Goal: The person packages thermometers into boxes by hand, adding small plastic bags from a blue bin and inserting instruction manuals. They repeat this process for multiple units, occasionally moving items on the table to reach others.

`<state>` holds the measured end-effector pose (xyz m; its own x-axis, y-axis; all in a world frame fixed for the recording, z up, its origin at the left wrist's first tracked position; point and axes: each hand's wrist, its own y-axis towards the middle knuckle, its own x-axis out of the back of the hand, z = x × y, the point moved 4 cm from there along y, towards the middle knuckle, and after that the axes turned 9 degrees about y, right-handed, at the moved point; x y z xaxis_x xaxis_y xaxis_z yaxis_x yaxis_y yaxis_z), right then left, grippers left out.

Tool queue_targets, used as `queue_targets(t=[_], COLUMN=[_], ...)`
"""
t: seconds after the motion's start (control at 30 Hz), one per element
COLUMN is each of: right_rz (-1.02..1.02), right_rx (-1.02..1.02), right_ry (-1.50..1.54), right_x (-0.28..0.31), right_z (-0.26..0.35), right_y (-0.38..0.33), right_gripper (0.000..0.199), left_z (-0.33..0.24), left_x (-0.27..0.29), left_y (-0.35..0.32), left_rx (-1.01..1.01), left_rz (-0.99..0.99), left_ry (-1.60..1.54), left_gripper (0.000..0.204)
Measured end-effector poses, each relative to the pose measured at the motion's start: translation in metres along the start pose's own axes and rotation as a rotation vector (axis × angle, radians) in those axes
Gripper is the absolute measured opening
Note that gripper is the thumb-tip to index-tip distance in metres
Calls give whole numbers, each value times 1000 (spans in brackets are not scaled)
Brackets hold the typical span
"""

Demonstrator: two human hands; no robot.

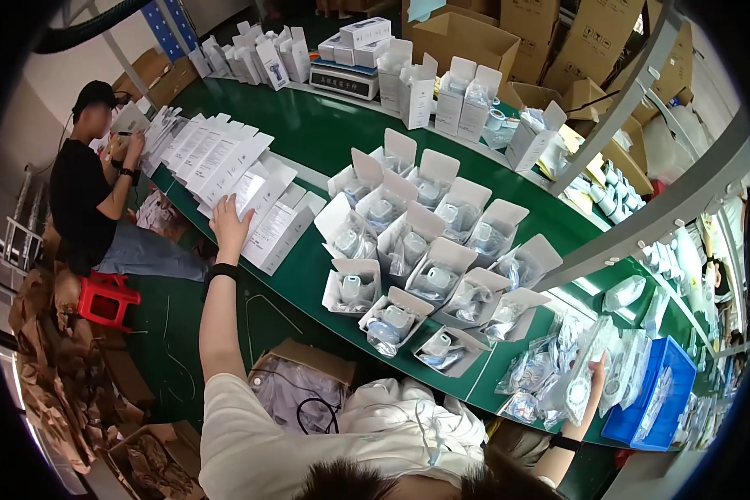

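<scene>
My left hand (pixel 230 223) reaches out to the left, its fingers spread against the end of a row of white cartons (pixel 266 197) with open flaps. Over at the right, my right hand (pixel 596 372) closes around a clear plastic bag (pixel 581 387) with whitish parts inside. More bagged parts (pixel 529 375) lie in a pile beside that hand. Between my hands stand several open white boxes (pixel 432 275), each with a plastic-wrapped white and light-blue device in it.
A blue bin (pixel 666 386) sits right of the bags. White boxes and a scale (pixel 344 81) line the green table's (pixel 308 129) far side. A grey metal post (pixel 642 242) slants across the right. At left sits a co-worker (pixel 87 187) holding a box, near a red stool (pixel 107 300).
</scene>
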<state>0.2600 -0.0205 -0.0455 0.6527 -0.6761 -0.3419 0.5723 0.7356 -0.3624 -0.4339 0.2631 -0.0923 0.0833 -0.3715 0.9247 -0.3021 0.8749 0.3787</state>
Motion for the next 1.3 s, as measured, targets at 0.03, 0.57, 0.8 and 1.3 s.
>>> queue_targets(t=[0.03,0.57,0.8,1.3], right_rz=[-25,182,-20,1009], right_rx=[37,196,840,196], right_ry=[-55,-1279,-1231,-68], right_x=[15,12,0,-388], right_z=[-3,-114,-73,-155], right_y=[7,159,114,-190], right_gripper=[66,84,48,42], left_z=[-4,133,154,233], left_x=[0,53,61,25], left_y=[-4,-338,-427,15], left_rx=[-10,927,1225,679], left_rz=[-70,192,178,-123], left_ry=[-61,-809,-832,-1141], left_gripper=[54,25,26,46])
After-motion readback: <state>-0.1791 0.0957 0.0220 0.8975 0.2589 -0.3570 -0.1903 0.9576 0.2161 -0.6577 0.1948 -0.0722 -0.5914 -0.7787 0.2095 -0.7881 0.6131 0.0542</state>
